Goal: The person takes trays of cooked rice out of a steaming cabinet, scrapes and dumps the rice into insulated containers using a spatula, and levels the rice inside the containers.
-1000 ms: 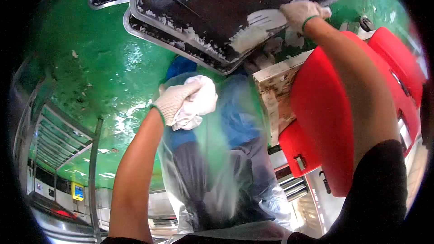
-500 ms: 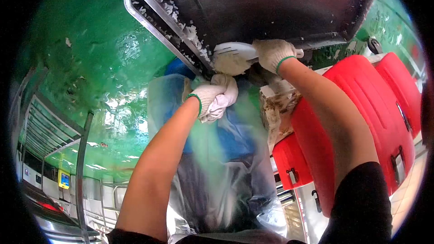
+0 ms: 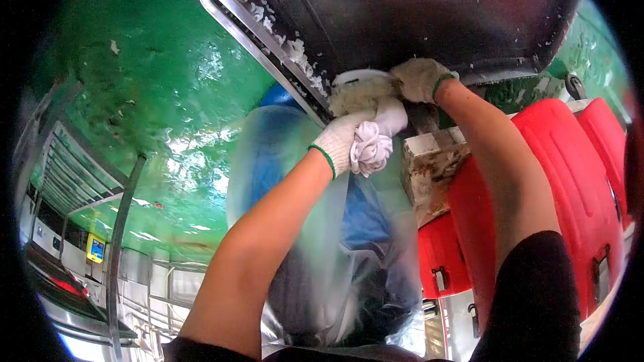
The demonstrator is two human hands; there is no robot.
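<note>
The left hand point(image 3: 340, 141), well apart from the spatula a second ago, is now sitting just beside it, and the white spatula point(image 3: 362, 76) is lying nearer the corner of the dark tray point(image 3: 416, 17). The left hand is bunching tightly around a pale cloth point(image 3: 372, 151); the right hand point(image 3: 421, 80) is clamping on the spatula, whose blade is lying against a rice-like clump point(image 3: 359, 97) at the tray's lower edge. Whether the cloth is touching the clump, one cannot tell. White bits point(image 3: 295, 57) are clinging along the tray's left rim, and a second tray point(image 3: 274, 75) is showing beneath. Farther out, a clear apron point(image 3: 322, 261) is covering the legs, red containers point(image 3: 537, 154) are crowding the right, and green floor point(image 3: 154, 94) is gleaming wetly leftward.
</note>
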